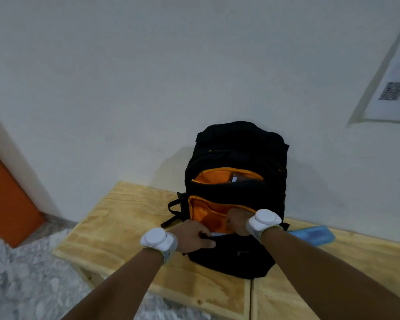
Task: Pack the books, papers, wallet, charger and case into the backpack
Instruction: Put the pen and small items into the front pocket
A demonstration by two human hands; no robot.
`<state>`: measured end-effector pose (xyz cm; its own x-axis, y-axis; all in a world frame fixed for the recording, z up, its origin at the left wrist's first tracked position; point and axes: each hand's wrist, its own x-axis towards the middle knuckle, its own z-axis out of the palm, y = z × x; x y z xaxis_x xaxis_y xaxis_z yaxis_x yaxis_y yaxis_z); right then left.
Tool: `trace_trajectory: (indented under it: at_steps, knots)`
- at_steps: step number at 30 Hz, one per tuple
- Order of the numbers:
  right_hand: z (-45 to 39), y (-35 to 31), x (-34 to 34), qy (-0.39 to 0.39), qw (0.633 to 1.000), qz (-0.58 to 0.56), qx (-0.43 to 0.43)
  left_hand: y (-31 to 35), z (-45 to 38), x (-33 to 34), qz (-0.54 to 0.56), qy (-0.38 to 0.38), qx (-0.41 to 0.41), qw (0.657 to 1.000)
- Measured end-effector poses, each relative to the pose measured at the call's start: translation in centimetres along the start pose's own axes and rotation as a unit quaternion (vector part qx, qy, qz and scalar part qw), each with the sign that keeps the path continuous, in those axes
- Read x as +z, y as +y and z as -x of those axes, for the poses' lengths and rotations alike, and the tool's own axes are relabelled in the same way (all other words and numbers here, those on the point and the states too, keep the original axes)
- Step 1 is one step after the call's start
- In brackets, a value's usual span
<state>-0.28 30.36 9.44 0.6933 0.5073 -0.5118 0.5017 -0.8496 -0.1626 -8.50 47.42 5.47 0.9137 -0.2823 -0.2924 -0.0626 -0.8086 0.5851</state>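
**Backpack against the wall, both hands at its front pocket**

Wall [125,88], pale and plain, fills most of the view, with a printed sheet [393,88] bearing a square code fixed to it at the upper right. At the far left an orange door [7,204] meets a speckled grey floor [21,273].

Below the wall stands the surface [116,227], made of light plywood panels with a seam running toward its near edge. Its left corner juts over the floor, and its far edge lies along the wall.

The black backpack [236,146] sits upright near the far edge of the surface, leaning back against the wall. Two of its compartments gape open, showing orange lining; something small and pale shows inside the upper one, too unclear to name.

A blue flat case [314,235] lies on the surface just to the right of the backpack, close to the far edge.

The left hand [194,236] grips the black front flap of the lower pocket, its fingers curled over the fabric edge. The right hand [238,221] is at the same opening, fingers closed in a pinch on the pocket's edge; what exactly it holds cannot be told. A white edge, perhaps paper, shows between the two hands. Each wrist carries a white band [156,237].
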Motion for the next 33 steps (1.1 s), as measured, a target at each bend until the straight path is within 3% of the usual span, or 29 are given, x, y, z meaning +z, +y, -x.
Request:
trace_trajectory:
  at_steps: [5, 8, 10, 12, 15, 19, 24, 29, 33]
  knots:
    - [2.7, 3.9, -1.5, 0.063, 0.985, -0.150, -0.057, 2.6, -1.8, -0.9, 0.055, 0.169, 0.039, 0.983]
    - [5.0, 5.9, -2.0, 0.138, 0.932, -0.327, -0.071, 4.7, -2.6, -1.2, 0.060, 0.306, 0.130, 0.941]
    - [7.6, 8.1, -2.0, 0.207, 0.863, -0.459, -0.034, 7.4, -3.5, -0.8, 0.074, 0.326, 0.210, 0.919]
    - [9.7, 10.5, -1.7, 0.283, 0.812, -0.510, 0.004, 10.2, -4.4, -0.1, 0.090, 0.309, 0.263, 0.909]
    - [11.9, 14.0, -0.3, 0.342, 0.788, -0.506, 0.074, 14.0, -6.4, 1.7, 0.071, 0.309, 0.293, 0.902]
    - [12.9, 18.9, 2.6, 0.340, 0.809, -0.452, 0.160, 17.5, -9.5, 5.8, 0.088, 0.273, 0.269, 0.919]
    - [11.9, 24.3, 7.3, 0.316, 0.841, -0.362, 0.251, 19.0, -14.2, 11.9, 0.058, 0.155, 0.149, 0.975]
    - [8.6, 30.6, 13.0, 0.174, 0.912, -0.281, 0.244, 19.2, -20.0, 18.0, -0.027, -0.005, 0.037, 0.999]
    - [6.9, 32.8, 16.4, 0.086, 0.946, -0.221, 0.223, 18.4, -22.5, 22.4, -0.052, -0.075, 0.001, 0.996]
